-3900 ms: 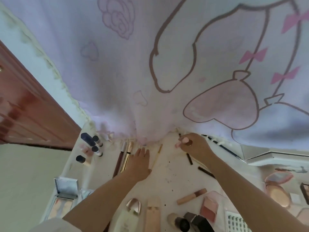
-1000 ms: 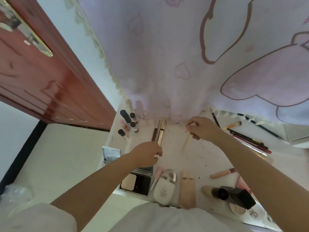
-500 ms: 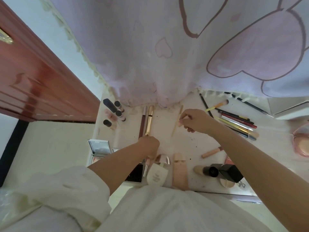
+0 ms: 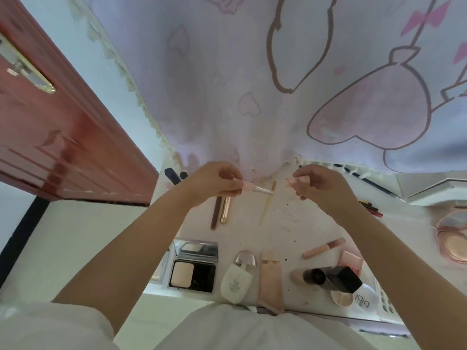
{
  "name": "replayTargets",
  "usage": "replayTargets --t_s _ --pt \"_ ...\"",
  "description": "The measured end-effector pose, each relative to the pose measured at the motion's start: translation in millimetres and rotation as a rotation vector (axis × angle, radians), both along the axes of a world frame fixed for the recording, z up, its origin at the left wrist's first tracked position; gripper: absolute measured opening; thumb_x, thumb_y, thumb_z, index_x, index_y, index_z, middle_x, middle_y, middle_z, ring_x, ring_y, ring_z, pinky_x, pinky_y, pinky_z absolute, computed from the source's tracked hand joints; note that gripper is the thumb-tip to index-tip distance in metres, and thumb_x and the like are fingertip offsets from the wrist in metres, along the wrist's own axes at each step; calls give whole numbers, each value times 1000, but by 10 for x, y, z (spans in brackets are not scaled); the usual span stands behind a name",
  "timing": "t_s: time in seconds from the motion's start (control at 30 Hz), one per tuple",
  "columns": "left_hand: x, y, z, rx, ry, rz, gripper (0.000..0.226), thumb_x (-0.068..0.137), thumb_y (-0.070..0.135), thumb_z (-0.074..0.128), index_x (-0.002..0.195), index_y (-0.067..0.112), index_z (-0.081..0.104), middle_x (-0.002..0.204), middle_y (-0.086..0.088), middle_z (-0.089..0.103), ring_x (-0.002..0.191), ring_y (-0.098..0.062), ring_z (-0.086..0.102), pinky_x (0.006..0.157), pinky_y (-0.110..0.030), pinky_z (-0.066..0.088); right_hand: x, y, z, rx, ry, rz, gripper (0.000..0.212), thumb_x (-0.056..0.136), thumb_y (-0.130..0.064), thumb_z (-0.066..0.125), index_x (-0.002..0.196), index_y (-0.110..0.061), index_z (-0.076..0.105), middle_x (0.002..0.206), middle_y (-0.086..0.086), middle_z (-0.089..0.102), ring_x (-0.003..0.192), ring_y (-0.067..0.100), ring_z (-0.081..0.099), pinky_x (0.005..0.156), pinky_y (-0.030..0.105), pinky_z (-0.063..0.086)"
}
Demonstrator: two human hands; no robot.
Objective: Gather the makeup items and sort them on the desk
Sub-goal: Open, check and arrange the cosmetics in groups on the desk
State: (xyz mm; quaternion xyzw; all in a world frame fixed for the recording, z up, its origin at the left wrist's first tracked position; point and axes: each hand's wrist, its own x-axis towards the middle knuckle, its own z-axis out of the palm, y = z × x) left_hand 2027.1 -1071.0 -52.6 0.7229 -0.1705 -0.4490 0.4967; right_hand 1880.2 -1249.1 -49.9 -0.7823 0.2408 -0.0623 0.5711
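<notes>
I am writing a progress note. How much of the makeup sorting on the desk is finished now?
Partly done. Two slim tubes lie side by side, and pencils are grouped at right. In hand: the left hand holds a pink pen, the right hand its cap. Left: the open compact, bottles and lip gloss near the front edge.

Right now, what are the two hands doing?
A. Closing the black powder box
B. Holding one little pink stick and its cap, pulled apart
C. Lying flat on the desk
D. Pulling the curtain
B. The left hand pinches a little pink stick with a silvery end, and the right hand pinches a small pink cap; there is a gap between the two pieces, up above the desk.
</notes>
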Motion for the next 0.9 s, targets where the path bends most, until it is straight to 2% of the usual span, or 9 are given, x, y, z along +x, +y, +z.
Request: replayTargets --t_s 0.07,0.13,0.3,0.47,0.53,0.6,0.7,0.8,0.9 --pt "-31 64 70 -146 145 123 16 83 -6 55 76 8 58 64 1 67 62 -8 67 61 -15 55 1 39 129 9 -77 -15 21 78 -7 67 72 -25 60 68 -2 59 52 -3 54 40 5 36" --pt "-78 114 83 -262 271 231 18 84 -9 51 76 6 57 62 1 67 60 -9 67 59 -16 55 1 80 209 -3 -122 -14 23 78 -5 67 72 -27 61 71 -7 60 52 -5 54 42 5 38" --pt "-237 164 53 -371 358 295 20 83 -11 48 76 5 57 62 -1 68 59 -11 68 57 -17 56 5 178 248 -1 -127 44 19 79 -4 65 78 -23 65 81 12 61 65 21 50 68 39 47" --pt "-361 147 57 -363 329 264 20 82 -13 49 76 4 56 63 -2 67 59 -11 67 59 -18 56 36 223 266 -79 -112 86 22 79 -6 65 77 -27 63 78 12 61 67 20 53 71 44 51" --pt "-415 142 54 -288 196 184 20 81 -13 53 81 6 58 72 -3 65 60 -6 65 64 -16 56 49 241 243 -143 -91 135 17 79 -6 65 80 -22 65 72 -1 60 62 6 54 66 24 49" --pt "-441 155 12 -125 -108 42 20 81 -7 59 95 5 62 81 2 61 63 4 61 69 -9 51 69 272 226 -246 -51 202 12 78 -7 66 86 -16 67 67 -13 57 55 -5 53 55 6 42" --pt "-443 202 -88 85 -535 -165 27 82 7 62 109 11 64 81 15 55 68 10 51 72 -4 42 115 325 191 -384 -2 283 13 79 -12 65 92 -15 66 67 -17 52 56 0 49 54 3 39" --pt "-459 267 -191 136 -628 -204 19 81 10 63 100 10 66 70 20 49 63 4 45 63 0 36 205 437 131 -502 42 410 19 82 -20 63 100 -13 64 66 -16 46 57 -2 44 56 2 36" --pt "-464 339 -320 165 -655 -166 13 80 9 61 93 8 65 65 17 48 66 -10 47 62 -8 36 293 564 71 -472 73 505 32 81 -27 64 112 -17 59 74 -16 50 64 2 49 60 6 37"
